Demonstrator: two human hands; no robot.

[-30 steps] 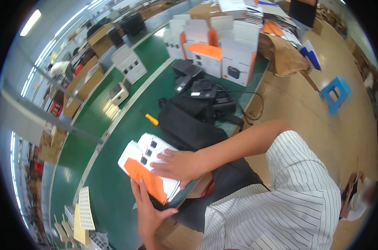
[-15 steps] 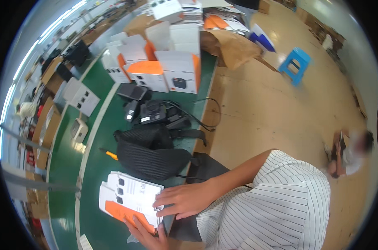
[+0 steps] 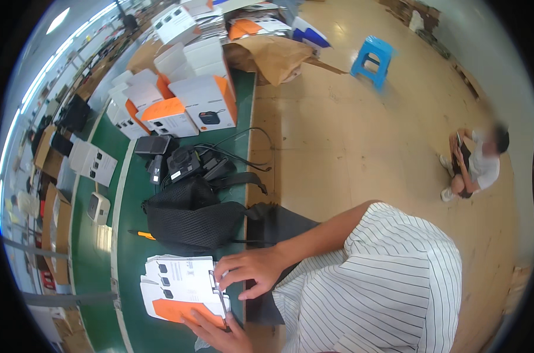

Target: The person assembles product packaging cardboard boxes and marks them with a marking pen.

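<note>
A stack of flat folded cartons [image 3: 187, 279], white with an orange panel and small dark product pictures, lies on the green table in front of me. My left hand [image 3: 220, 336] grips its lower right corner, fingers over the orange panel and thumb at the side edge. At the stack's right edge, my right hand [image 3: 252, 272] rests its bent fingertips on the flaps, fingers apart and thumb held away. Just beyond the cartons is a black mesh bag [image 3: 190, 217] with straps. A cutter knife with an orange handle [image 3: 144, 235] lies left of the bag.
Black devices [image 3: 184, 162] and looped cables [image 3: 249, 150] lie past the bag. Opened white and orange boxes [image 3: 205, 103] stand farther back beside brown paper [image 3: 273, 56]. A small white device [image 3: 98, 207] sits left. A blue stool [image 3: 373, 62] and a crouching person [image 3: 476, 159] are on the floor.
The view has swung, shifting the background leftward. My right fingers have moved back from the stack's top to its right edge, and their tips are more bent. My left hand keeps its hold.
</note>
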